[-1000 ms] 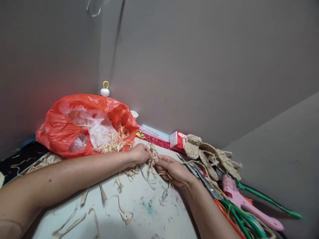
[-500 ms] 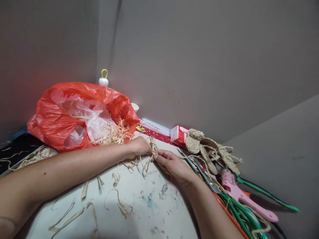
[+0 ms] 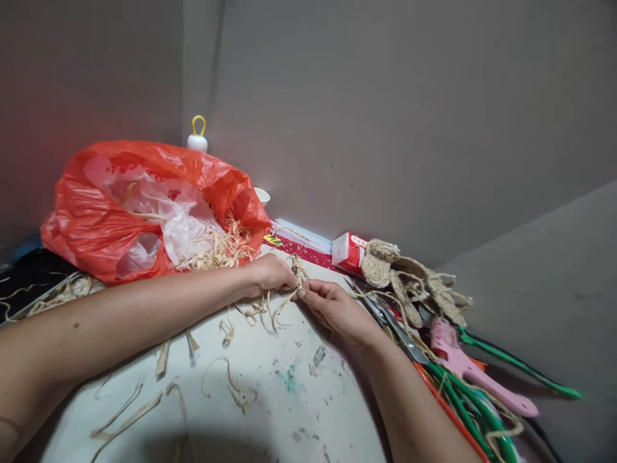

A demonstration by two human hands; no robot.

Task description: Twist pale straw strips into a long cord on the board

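on the pale, paint-flecked tabletop (image 3: 332,399), the big crumpled red plastic bag (image 3: 212,183) lies at ten o'clock from your hands; your left forearm (image 3: 159,299) crosses in front of it, so swinging that elbow outward could snag it and spill the curly straw-coloured shavings (image 3: 219,249) at its mouth. the long silver metal scissors (image 3: 382,315) lie just past three o'clock, close by your right wrist (image 3: 369,341); reaching that way without looking may cost you a scratch. your left hand (image 3: 272,273) and right hand (image 3: 337,312) meet at the centre, fingers of both pinching the small tangled bundle of beige plant fibre (image 3: 297,265). the grip is narrow, so an uneven tug could loosen it or split a dry strand. against a second ago, bag and hands alike sit higher in view, likely because your head tipped down; both pinches remain.
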